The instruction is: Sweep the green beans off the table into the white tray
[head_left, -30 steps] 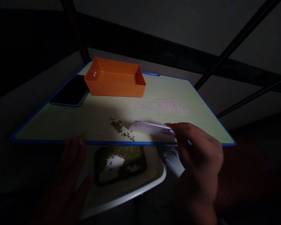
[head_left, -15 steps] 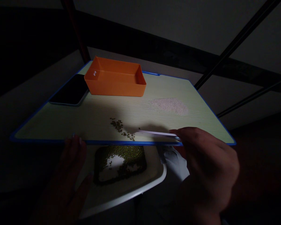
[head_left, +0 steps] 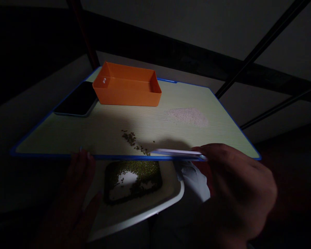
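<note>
In my right hand [head_left: 238, 186] is a thin, flat, pale strip [head_left: 176, 152], pinched at one end; its exact kind is unclear. The strip's far end lies by the table's front edge, beside a small scatter of green mung beans [head_left: 129, 138]. A single bean lies just behind the strip. My left hand [head_left: 77, 186] is dim, its fingers stretched and thumb apart, with the fingertips at the blue front edge of the small table [head_left: 52, 138]. Below that edge, a white tub [head_left: 171, 197] contains many more green beans [head_left: 145, 169], around a bare whitish patch.
An orange open box [head_left: 129, 98] stands at the back of the table. Left of it lies a dark-screened phone or tablet [head_left: 76, 100]. A patch of small pale grains [head_left: 189, 116] is spread on the right side. Crumpled whitish material [head_left: 195, 180] shows beside the tub.
My right hand and the strip have moved slightly right and toward me, bringing the strip to the front edge. The left hand and the scattered beans look nearly the same.
</note>
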A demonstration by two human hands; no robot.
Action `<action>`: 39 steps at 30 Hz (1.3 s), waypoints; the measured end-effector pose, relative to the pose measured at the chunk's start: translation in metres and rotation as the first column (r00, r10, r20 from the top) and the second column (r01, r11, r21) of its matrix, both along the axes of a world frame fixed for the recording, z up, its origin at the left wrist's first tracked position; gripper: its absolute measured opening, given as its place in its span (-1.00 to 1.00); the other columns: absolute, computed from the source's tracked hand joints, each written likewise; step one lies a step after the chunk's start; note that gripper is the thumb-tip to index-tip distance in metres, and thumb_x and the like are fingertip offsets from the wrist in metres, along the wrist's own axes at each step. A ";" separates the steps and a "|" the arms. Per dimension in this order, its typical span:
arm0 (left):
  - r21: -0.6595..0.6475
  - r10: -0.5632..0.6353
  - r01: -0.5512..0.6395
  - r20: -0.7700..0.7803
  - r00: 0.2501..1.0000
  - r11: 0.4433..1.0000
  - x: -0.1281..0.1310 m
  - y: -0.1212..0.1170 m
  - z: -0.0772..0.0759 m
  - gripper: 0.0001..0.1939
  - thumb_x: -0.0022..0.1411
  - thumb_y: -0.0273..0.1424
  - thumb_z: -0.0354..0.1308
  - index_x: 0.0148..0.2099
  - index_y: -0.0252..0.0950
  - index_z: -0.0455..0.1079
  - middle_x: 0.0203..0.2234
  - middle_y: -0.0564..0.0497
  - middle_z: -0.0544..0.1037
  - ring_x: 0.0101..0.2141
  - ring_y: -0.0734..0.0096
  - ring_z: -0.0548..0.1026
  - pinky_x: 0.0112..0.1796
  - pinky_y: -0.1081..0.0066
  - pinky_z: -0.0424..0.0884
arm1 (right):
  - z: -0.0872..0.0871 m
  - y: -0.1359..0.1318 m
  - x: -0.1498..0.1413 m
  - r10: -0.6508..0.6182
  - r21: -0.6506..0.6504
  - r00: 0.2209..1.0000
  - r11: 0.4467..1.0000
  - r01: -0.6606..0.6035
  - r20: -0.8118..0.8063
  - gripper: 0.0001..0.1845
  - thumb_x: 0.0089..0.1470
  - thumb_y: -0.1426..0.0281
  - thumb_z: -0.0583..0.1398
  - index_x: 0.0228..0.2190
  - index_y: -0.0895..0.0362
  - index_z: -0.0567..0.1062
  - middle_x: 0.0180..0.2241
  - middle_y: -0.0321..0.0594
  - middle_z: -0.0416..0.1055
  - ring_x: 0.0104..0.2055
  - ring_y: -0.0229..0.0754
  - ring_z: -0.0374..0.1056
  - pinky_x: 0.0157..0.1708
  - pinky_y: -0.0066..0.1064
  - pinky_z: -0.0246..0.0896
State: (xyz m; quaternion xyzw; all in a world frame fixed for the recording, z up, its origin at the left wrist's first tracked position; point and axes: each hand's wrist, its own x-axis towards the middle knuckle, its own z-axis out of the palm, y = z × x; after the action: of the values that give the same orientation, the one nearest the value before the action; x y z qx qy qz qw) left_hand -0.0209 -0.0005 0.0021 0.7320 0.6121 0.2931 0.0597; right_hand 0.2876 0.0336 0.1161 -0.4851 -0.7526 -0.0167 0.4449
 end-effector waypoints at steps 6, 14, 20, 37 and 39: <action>-0.025 0.022 -0.022 0.002 1.000 0.999 0.000 -0.001 -0.003 -0.29 0.26 -0.22 -0.07 0.38 -0.01 -0.24 0.42 0.12 -0.18 0.38 0.06 -0.15 0.24 -0.16 0.00 | 0.003 -0.006 -0.004 -0.056 -0.017 0.997 0.998 0.055 -0.052 -0.69 0.08 0.61 0.21 -0.28 -0.03 0.60 -0.40 -0.35 0.55 -0.40 -0.20 0.49 -0.47 -0.38 0.35; 0.002 0.002 -0.002 -0.010 1.000 1.000 0.001 0.002 0.001 -0.29 0.25 -0.22 -0.08 0.39 -0.02 -0.24 0.42 0.12 -0.16 0.37 0.05 -0.12 0.22 -0.15 0.03 | 0.000 0.002 -0.002 0.023 -0.023 0.998 0.999 -0.025 -0.054 -0.73 0.10 0.59 0.21 -0.28 -0.02 0.59 -0.37 -0.36 0.56 -0.36 -0.22 0.49 -0.47 -0.40 0.35; 0.024 0.005 -0.005 -0.012 1.000 1.000 0.002 0.000 0.003 -0.30 0.26 -0.23 -0.09 0.39 -0.02 -0.24 0.42 0.15 -0.16 0.37 0.09 -0.11 0.22 -0.11 0.05 | 0.001 -0.001 -0.001 0.054 -0.040 0.997 0.998 -0.056 -0.055 -0.68 0.09 0.62 0.21 -0.24 -0.02 0.59 -0.39 -0.37 0.56 -0.37 -0.24 0.49 -0.47 -0.42 0.35; -0.001 0.014 -0.014 -0.023 1.000 1.000 0.001 -0.001 0.002 -0.30 0.26 -0.23 -0.09 0.38 0.00 -0.24 0.42 0.13 -0.16 0.37 0.05 -0.13 0.20 -0.17 0.07 | -0.004 0.004 -0.009 0.010 -0.009 0.995 1.000 -0.011 -0.100 -0.75 0.11 0.58 0.20 -0.30 -0.02 0.58 -0.37 -0.35 0.57 -0.36 -0.22 0.50 -0.45 -0.40 0.37; 0.006 0.020 -0.020 -0.014 1.000 1.000 0.002 -0.001 0.002 -0.30 0.26 -0.22 -0.09 0.38 0.00 -0.23 0.42 0.12 -0.15 0.37 0.04 -0.11 0.21 -0.16 0.06 | -0.007 0.005 -0.012 -0.015 -0.003 0.993 1.000 0.015 -0.116 -0.78 0.14 0.55 0.20 -0.32 -0.01 0.58 -0.38 -0.37 0.56 -0.37 -0.24 0.48 -0.42 -0.41 0.36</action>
State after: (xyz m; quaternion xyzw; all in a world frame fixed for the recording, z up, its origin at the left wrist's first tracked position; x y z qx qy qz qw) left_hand -0.0192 -0.0016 0.0039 0.7279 0.6190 0.2905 0.0504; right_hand 0.2757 0.0384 0.1093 -0.4915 -0.7218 0.0089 0.4871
